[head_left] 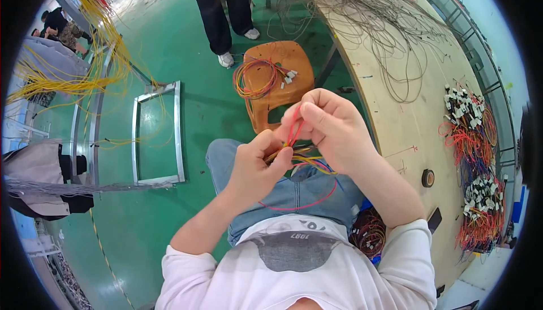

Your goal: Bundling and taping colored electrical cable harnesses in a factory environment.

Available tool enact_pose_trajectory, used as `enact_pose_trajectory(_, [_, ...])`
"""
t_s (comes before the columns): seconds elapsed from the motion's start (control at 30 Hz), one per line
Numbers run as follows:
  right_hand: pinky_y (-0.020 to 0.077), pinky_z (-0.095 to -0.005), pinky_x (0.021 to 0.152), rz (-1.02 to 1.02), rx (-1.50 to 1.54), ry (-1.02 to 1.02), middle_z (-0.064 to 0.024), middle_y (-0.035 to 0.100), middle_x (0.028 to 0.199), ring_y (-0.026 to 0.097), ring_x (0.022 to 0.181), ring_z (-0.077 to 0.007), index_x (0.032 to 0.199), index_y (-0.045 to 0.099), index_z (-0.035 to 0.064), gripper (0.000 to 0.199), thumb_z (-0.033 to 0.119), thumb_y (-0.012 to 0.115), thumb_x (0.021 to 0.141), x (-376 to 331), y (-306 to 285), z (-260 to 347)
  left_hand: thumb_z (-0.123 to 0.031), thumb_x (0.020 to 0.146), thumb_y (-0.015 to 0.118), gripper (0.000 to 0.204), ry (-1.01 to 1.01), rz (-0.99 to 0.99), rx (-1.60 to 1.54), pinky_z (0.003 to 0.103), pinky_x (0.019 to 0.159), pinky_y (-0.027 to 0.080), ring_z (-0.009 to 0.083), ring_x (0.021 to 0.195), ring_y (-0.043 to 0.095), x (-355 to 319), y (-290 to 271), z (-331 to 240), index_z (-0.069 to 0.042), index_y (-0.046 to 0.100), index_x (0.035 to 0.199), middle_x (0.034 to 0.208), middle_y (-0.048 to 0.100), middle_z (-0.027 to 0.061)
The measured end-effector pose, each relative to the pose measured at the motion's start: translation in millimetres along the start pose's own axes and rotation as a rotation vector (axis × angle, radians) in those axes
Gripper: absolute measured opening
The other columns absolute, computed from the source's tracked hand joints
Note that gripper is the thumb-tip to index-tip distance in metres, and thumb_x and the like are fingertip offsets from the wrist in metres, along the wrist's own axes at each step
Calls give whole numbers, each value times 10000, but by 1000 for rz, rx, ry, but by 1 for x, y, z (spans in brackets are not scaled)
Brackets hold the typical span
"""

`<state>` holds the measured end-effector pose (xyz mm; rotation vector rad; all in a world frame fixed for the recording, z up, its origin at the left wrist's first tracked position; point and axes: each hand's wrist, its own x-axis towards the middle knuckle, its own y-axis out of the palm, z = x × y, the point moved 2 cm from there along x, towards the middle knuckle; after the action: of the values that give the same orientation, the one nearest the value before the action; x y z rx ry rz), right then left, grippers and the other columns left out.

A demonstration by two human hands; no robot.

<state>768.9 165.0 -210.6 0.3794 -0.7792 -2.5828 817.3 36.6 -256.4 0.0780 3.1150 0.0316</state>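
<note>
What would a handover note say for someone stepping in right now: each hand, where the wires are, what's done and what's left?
Left hand: pinching a bundle of coloured wires over the lap.
Right hand: gripping a red wire pulled up from that bundle.
Nearby: a wire coil on the orange stool; connector harnesses on the workbench.
Done: one red wire separated.
Left: the other wires remain bunched.

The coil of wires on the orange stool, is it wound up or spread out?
Wound up: the wire coil lies in a neat loop on the orange stool, its white connectors gathered at one side.
</note>
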Motion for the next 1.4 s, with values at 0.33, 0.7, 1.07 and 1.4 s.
enact_pose_trajectory(0.33, [269,-180,423,181,-119,116,11,412,602,338,490,-41,832,428,54,117,159,435,882,3,14,0,-216,797,506,187,-579,479,-748,252,480,422,179,484,494,2,22,-4,-31,520,815,600,523,88])
enact_pose_trajectory(0.7, [413,-241,555,376,-97,11,5,399,603,417,561,-73,822,373,32,123,127,402,894,-26,15,25,-122,764,525,163,-167,487,-348,240,608,413,145,688,550,-1,-16,-19,20,550,838,774,575,87])
enact_pose_trajectory(1.07, [362,-242,576,741,-569,61,-17,431,737,400,645,-114,841,407,20,128,131,464,874,-52,6,22,-104,772,491,185,-469,938,-202,246,709,424,111,752,532,-8,-16,-14,7,531,914,821,562,47])
enact_pose_trajectory(1.4, [398,-266,606,358,-201,352,-39,462,731,437,661,-119,801,406,27,128,121,426,887,-65,-26,9,-117,796,474,88,-941,1365,-203,209,480,276,64,546,345,9,-16,-19,-42,472,842,635,373,-13])
